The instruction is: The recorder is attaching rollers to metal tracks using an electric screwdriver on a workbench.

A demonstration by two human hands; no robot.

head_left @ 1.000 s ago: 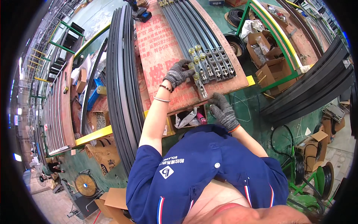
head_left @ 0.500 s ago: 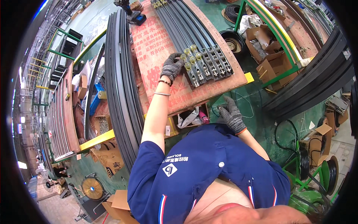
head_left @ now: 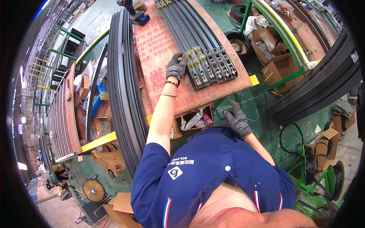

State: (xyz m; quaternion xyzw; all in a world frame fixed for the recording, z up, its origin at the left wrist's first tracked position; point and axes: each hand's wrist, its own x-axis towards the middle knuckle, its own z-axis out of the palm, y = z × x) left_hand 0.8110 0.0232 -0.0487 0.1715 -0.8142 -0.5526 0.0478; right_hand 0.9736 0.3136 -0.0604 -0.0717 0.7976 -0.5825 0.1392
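Note:
Dark metal profiles (head_left: 186,28) lie side by side on a red-printed board (head_left: 161,76), and several yellow translucent wheels (head_left: 196,62) sit at the near ends of those on the left. My left hand (head_left: 176,68), in a grey knit glove, reaches to the leftmost profile end. Its fingers are curled against that profile beside the wheels, and the wheels partly hide the fingertips. Off the board's near edge, in front of my body, my right hand (head_left: 238,121) hangs in a matching glove. Its thumb and forefinger are apart, with no held thing that I can make out.
A blue-black cordless drill (head_left: 137,16) stands at the board's far left. Long dark profiles (head_left: 121,76) run along its left side, and more curve past on the right (head_left: 315,79). Cardboard boxes (head_left: 283,68) fill a green-framed rack. Cable reels (head_left: 336,178) stand at lower right.
My left hand has shifted slightly to the right and upward against the wheel end of the profiles. The right hand has dropped slightly. The profiles stay where they were.

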